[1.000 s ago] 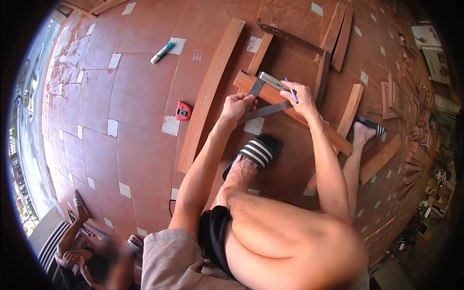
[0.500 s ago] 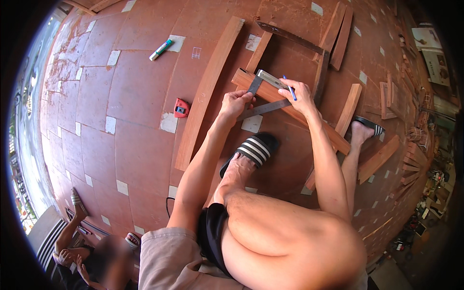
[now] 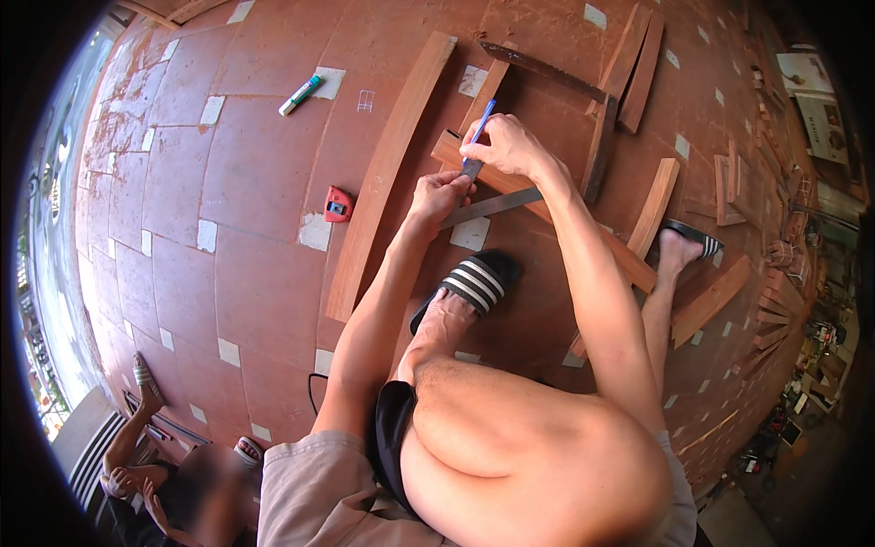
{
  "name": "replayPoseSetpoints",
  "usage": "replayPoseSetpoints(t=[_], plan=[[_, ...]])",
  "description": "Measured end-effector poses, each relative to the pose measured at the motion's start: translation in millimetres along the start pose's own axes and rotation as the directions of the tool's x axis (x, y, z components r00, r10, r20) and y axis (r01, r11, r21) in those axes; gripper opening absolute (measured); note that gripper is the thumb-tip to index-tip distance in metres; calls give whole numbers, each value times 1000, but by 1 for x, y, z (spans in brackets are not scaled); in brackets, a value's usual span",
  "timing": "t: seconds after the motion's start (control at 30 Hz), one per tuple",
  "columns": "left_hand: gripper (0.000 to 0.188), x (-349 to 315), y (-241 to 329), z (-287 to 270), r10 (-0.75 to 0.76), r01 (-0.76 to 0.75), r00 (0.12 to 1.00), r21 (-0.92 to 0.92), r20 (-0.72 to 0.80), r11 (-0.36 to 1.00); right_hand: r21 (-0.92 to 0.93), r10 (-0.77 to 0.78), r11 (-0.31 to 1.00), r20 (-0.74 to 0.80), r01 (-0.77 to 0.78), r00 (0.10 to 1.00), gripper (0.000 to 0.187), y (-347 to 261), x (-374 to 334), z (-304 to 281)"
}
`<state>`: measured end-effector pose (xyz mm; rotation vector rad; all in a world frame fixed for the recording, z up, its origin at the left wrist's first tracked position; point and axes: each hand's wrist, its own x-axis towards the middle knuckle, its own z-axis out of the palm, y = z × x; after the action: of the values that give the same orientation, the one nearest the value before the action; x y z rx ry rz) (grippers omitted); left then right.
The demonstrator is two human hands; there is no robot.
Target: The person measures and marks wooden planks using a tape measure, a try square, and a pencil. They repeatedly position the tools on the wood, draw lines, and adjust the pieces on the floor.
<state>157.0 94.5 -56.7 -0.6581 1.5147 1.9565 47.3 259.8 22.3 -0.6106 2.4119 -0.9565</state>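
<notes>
A reddish timber piece (image 3: 622,257) lies slantwise in front of me across other wood. My left hand (image 3: 441,193) is closed, pinching the dark metal blade of a square (image 3: 471,170) near the timber's far left end. Just beyond it, my right hand (image 3: 507,146) is closed round a blue pen (image 3: 480,129), whose lower end is at the blade. The right hand hides most of the square's silver stock. A long metal rule-like blade (image 3: 492,208) runs from beside my left hand onto the timber; whether it belongs to the square I cannot tell.
A long plank (image 3: 387,182) lies to the left, beside a red tape measure (image 3: 338,204). Farther off is a green-and-white marker (image 3: 301,95). A dark metal framing square (image 3: 547,68) and several boards (image 3: 654,210) lie right. Another person (image 3: 150,483) sits at lower left.
My right hand has moved left along the timber to beside my left hand. The pen now points down at the square's blade; the silver stock is now mostly covered. My left hand keeps its hold.
</notes>
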Motion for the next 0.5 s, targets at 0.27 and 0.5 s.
replayPoseSetpoints(t=[0.27, 0.5], plan=[[20, -1, -2, 2, 40, -39, 999, 51, -16, 998, -23, 53, 998, 51, -52, 997, 27, 2, 5, 5], [20, -1, -3, 4, 70, -65, 997, 111, -36, 992, -127, -23, 992, 49, 29, 999, 22, -1, 13, 1]])
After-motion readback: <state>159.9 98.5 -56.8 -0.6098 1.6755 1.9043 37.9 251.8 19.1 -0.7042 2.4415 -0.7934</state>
